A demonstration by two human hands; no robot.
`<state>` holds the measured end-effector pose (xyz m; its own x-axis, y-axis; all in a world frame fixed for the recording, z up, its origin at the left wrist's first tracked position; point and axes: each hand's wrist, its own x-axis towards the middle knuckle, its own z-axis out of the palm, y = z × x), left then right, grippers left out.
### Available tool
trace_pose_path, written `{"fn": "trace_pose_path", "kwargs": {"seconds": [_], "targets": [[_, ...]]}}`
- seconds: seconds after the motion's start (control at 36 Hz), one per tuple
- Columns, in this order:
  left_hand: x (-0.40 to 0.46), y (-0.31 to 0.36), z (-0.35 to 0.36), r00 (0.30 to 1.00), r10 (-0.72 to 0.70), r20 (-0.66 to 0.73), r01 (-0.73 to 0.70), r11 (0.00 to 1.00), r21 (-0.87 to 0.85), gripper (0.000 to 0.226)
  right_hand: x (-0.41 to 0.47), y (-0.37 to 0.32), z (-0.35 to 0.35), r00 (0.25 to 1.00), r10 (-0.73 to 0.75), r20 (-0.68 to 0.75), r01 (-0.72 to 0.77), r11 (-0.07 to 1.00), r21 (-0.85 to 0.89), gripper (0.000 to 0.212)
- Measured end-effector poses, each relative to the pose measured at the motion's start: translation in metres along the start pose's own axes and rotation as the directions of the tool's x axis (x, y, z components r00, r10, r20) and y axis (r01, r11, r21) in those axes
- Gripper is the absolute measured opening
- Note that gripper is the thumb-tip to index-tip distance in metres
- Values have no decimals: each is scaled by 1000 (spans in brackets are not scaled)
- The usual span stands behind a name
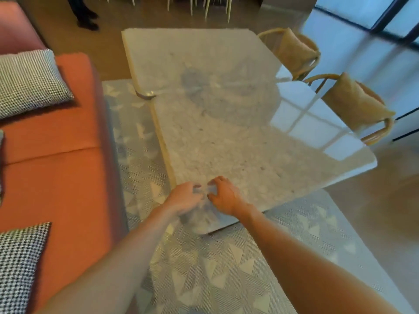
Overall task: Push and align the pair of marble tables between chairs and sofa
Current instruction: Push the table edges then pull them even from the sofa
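Head view shows a living room with two marble tables in the middle of the frame: the far table (195, 57) and the near table (244, 150). They meet edge to edge but are not in line — the near one sits shifted to the right. Both stand partly on a grey rug (204, 268) with a triangle pattern, over a brown floor. An orange sofa (56, 159) with checked cushions (29, 82) fills the left; two rattan chairs (353, 107) stand at the right. The left hand (184, 198) and right hand (224, 196) rest on the near corner of the near table, fingers curled and spread, gripping nothing. Window glare hides the marble at the right, and the picture is blurred. At the top, only somebody's dark shoes (87, 21) are visible.
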<state>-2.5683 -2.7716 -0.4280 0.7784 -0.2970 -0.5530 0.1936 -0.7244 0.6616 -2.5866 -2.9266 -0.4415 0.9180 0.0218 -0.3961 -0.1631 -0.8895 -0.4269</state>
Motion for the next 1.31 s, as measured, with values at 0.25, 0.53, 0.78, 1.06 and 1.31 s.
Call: {"fn": "trace_pose_path", "kwargs": {"seconds": [0.25,0.53,0.78,1.06,1.31], "targets": [[-37,27,-64,990,-31,-134,-38,875,-482,15,-29,-39,-53,978,93,-185,44,780,625,20],[17,159,-173,911,199,-360,-392,685,-614,24,51,-58,-180,881,238,-410,286,422,860,17],[93,225,-182,932,265,-248,-362,713,-600,23,95,-38,-223,834,372,-407,283,344,895,17],[215,213,-144,939,305,161,-170,816,-552,21,129,-12,-174,620,745,-247,147,199,969,13],[285,182,-171,836,233,497,-37,927,-372,24,122,-69,-122,178,984,2,230,-43,972,19]]}}
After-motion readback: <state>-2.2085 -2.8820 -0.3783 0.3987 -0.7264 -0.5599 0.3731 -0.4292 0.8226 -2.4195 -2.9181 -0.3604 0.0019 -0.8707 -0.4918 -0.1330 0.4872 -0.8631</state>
